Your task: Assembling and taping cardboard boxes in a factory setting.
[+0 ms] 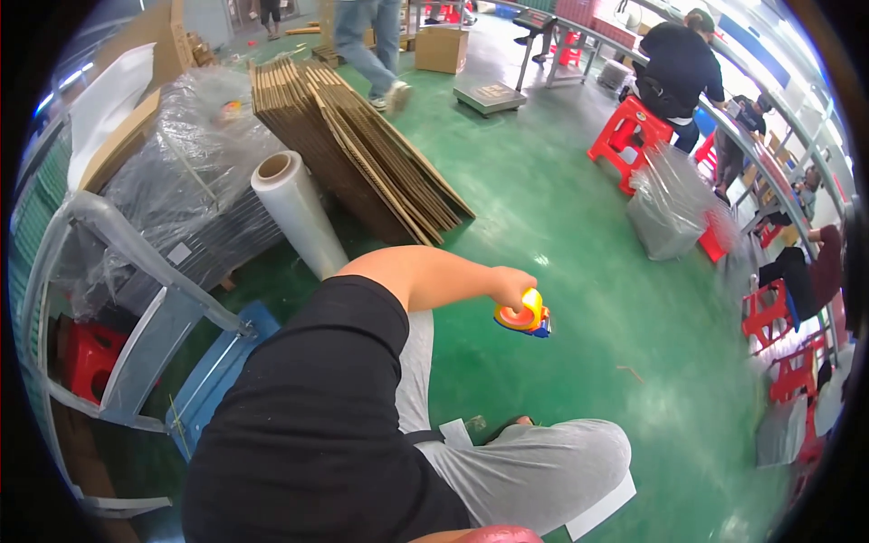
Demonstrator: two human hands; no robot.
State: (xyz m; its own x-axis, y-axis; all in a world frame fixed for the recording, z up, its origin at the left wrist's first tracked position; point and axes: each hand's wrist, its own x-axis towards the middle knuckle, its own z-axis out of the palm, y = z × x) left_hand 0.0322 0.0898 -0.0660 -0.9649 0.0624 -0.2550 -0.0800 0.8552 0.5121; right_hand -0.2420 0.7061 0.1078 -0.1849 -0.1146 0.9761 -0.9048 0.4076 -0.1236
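From the left, my arm in a black sleeve bends across and stretches out over the green floor. My left hand [512,286] is closed around a yellow and blue tape dispenser [532,313], held in the air in front of my knees. Part of the dispenser is hidden behind the fingers. My right hand does not show. Below the dispenser are my legs in grey trousers [543,471], with one knee bent out to the right.
A roll of clear stretch film [294,204] leans beside a stack of flattened cardboard [362,154]. A blue chair [217,371] stands at the left. Farther off are a floor scale [490,98], a walking person [367,45], red stools [629,140] and people seated along a workbench.
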